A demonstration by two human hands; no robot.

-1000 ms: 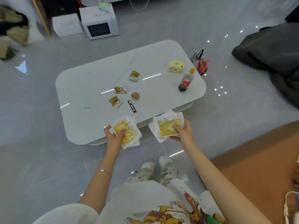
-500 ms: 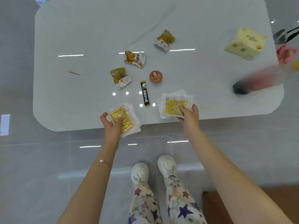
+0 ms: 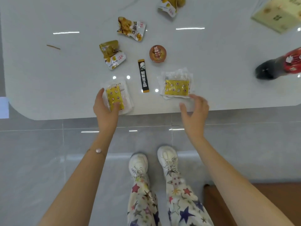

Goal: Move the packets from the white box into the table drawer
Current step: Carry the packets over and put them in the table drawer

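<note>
The left hand (image 3: 105,111) is gripping the left packet (image 3: 114,96), yellow and flower-printed in clear wrap, at the near edge of the table (image 3: 48,79); bare top is stretching leftward. Past a black sachet (image 3: 143,75), the matching right packet (image 3: 176,85) is lying flat. The right hand (image 3: 194,110) is hovering just near it, fingers loosely spread, holding nothing.

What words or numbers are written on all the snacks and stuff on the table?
Nothing here reads clearly enough to quote.
Black stick packet: white Chinese characters, too blurred.
Three snack bags: small Chinese print, unreadable.
Pale box: dark marks, blurred.
Bottle: red label, blurred.
Round lid: a picture, no readable words.
Yellow packets: pattern only, no readable words.
</note>
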